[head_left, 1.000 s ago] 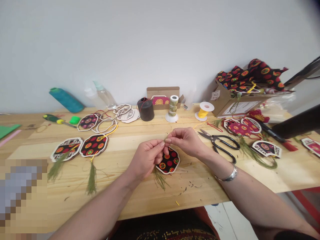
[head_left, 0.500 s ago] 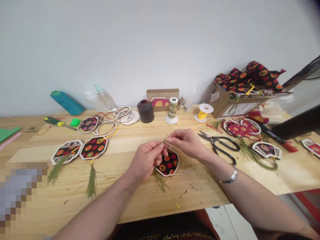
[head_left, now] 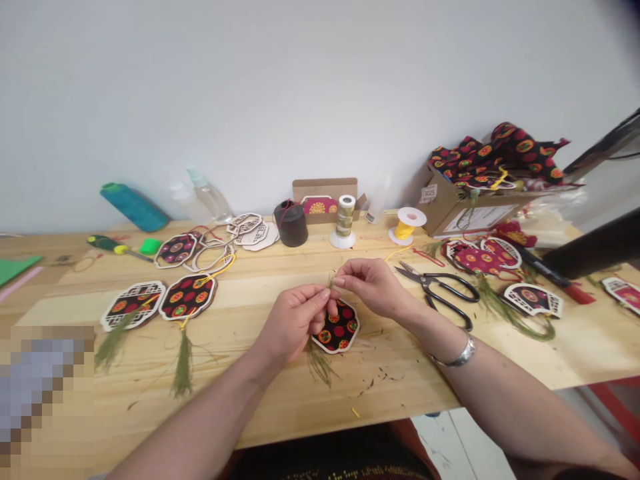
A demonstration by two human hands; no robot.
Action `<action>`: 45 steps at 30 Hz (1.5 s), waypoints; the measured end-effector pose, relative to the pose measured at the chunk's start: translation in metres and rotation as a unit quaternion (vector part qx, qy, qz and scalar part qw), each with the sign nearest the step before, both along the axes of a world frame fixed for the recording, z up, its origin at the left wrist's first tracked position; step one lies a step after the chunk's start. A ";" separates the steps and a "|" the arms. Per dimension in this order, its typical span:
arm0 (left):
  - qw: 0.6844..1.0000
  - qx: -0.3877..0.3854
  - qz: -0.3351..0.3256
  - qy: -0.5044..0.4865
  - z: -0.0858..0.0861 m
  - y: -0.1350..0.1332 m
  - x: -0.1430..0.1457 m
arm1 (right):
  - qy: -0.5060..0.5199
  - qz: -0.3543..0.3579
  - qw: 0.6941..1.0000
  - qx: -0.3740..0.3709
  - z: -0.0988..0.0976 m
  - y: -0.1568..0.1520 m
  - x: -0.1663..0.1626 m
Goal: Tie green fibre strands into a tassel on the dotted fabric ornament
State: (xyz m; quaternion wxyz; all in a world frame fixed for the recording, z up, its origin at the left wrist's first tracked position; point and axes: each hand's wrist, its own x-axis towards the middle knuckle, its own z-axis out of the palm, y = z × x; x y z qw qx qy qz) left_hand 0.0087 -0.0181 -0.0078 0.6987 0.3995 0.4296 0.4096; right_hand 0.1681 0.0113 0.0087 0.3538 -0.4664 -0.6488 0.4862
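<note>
My left hand (head_left: 303, 312) is closed around a bundle of green tassel threads (head_left: 321, 365), whose loose ends hang out below the fist. Fingers of my right hand (head_left: 367, 283) pinch the top of the same bundle, close beside the left thumb. Just beneath both hands lies an octagon-like ornament (head_left: 337, 330) with black and red patterned fabric and a pale wooden rim, partly covered by the left hand. Black-handled scissors (head_left: 440, 290) lie open to the right of my right hand.
Finished-looking ornaments with green tassels (head_left: 184, 363) lie at left. Along the wall stand a black thread spool (head_left: 291, 225), a gold ribbon roll (head_left: 345, 219), a yellow cord spool (head_left: 405, 228) and a cardboard box (head_left: 465, 207) of fabric. A black post (head_left: 595, 243) rises at right.
Both hands stay almost in place, pinching the tassel threads; the fingers shift only slightly. Nothing else on the table has moved.
</note>
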 end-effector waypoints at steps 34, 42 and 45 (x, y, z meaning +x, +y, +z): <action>0.989 -0.009 0.143 -0.036 0.008 0.012 -0.014 | -0.474 0.220 0.818 0.240 0.013 -0.004 0.033; 0.991 -0.015 0.125 -0.036 0.007 0.010 -0.010 | -0.392 0.220 0.867 0.213 0.009 0.005 0.033; 0.991 -0.012 0.130 -0.032 0.007 0.010 -0.009 | -0.307 0.154 0.922 0.177 0.005 0.011 0.035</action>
